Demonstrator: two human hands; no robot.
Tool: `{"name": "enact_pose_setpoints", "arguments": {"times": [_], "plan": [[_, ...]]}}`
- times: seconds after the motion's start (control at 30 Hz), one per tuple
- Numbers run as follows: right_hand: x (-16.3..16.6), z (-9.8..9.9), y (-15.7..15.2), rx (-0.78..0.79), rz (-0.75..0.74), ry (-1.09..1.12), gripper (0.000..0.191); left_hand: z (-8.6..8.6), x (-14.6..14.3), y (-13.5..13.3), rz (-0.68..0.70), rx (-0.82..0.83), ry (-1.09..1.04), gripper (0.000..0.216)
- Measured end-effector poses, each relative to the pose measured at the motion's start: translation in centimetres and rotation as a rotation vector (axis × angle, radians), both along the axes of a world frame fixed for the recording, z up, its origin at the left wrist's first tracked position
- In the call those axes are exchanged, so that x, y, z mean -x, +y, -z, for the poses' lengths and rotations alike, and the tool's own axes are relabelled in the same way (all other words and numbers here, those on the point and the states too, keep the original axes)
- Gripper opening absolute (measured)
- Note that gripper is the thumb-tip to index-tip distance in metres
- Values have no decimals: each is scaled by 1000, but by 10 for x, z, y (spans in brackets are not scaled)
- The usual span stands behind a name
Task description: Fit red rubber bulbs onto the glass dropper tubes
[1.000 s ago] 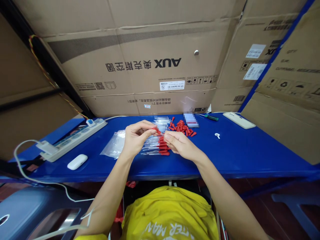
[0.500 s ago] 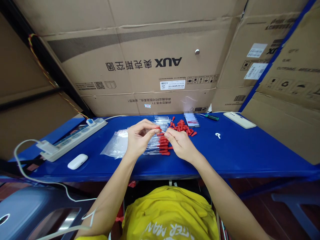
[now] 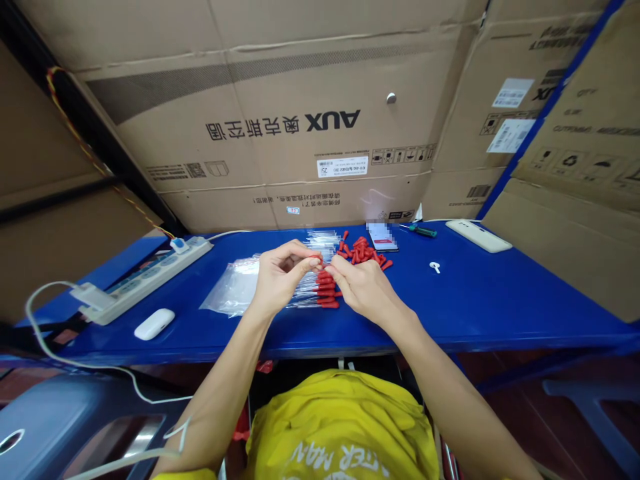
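My left hand [image 3: 281,277] and my right hand [image 3: 361,287] meet fingertip to fingertip above the blue table [image 3: 475,307]. Both are pinched on one small part with a red cap [image 3: 317,259] between them. Just under the hands lies a row of clear tubes with red caps [image 3: 320,295]. A loose heap of red caps [image 3: 363,252] sits behind my right hand. A clear plastic bag [image 3: 233,288] lies to the left of my left hand.
A white power strip [image 3: 140,279] with a cable runs along the left. A white earbud case [image 3: 154,323] lies near the front left edge. A screwdriver [image 3: 420,231], a white device [image 3: 477,235] and a small white earbud [image 3: 435,267] lie at the right. Cardboard boxes [image 3: 280,127] wall the back.
Both hands have stayed pinched together over the tubes, shifting only slightly; the fingertips have closed in on the red-capped part.
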State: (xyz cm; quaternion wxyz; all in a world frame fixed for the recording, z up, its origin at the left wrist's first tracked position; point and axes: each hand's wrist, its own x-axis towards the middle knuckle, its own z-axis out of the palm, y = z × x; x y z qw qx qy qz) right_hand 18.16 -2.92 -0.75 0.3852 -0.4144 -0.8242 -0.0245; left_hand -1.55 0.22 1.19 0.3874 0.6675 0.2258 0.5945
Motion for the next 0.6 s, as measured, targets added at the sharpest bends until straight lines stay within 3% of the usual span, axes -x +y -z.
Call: {"name": "enact_pose_setpoints", "arguments": {"times": [0.3, 0.43, 0.6], "plan": [[10, -6, -3, 291, -287, 385, 35, 0, -1, -2, 31, -27, -9, 16], [17, -7, -4, 584, -452, 617, 40, 2, -5, -3, -26, -27, 23, 21], [15, -11, -3, 983, -572, 855, 42, 9, -11, -3, 16, 142, -73, 31]]}}
